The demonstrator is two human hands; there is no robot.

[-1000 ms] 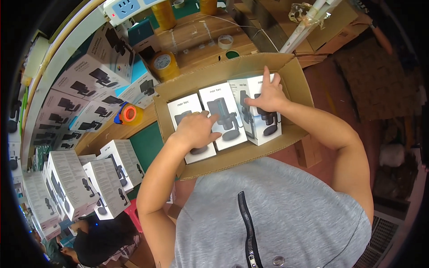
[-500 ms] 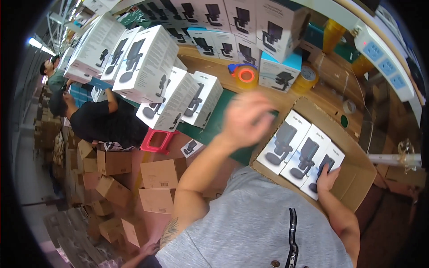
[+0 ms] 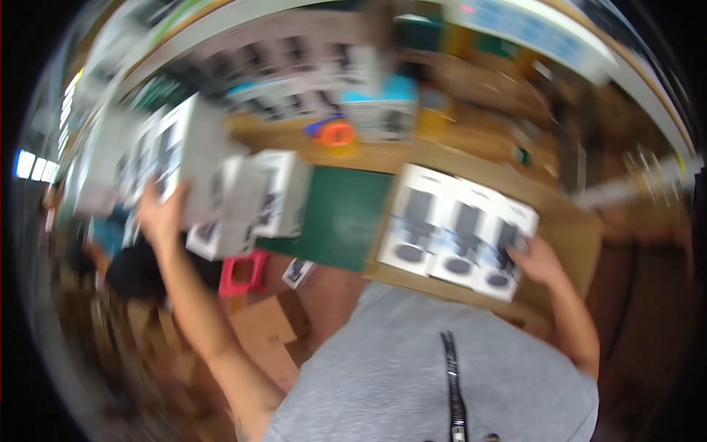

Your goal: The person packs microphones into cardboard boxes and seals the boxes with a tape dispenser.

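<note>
A cardboard carton (image 3: pixel 571 243) stands open in front of me, with three white microphone boxes side by side in it. My right hand (image 3: pixel 537 259) is at the rightmost microphone box (image 3: pixel 503 247), its fingers curled over the side onto the printed face. Far to the left, my left hand (image 3: pixel 162 210) reaches up to a stacked white microphone box (image 3: pixel 193 151). Its fingers are apart and touch the lower part of that box; motion blurs the contact. Two more white boxes, one a front box (image 3: pixel 280 193), stand just right of this hand.
A green mat (image 3: pixel 342 217) lies between the stack and the carton. Behind are an orange tape roll (image 3: pixel 337 135), a blue-topped box (image 3: pixel 381 110) and rows of more boxes. Below left are a red stool (image 3: pixel 243 274), brown cartons (image 3: pixel 272 324) and a person in dark clothes (image 3: pixel 158 269).
My left hand has swung left from beside the carton to the stacked boxes. The view has turned, so the carton sits farther left. My right hand stays at the rightmost box.
</note>
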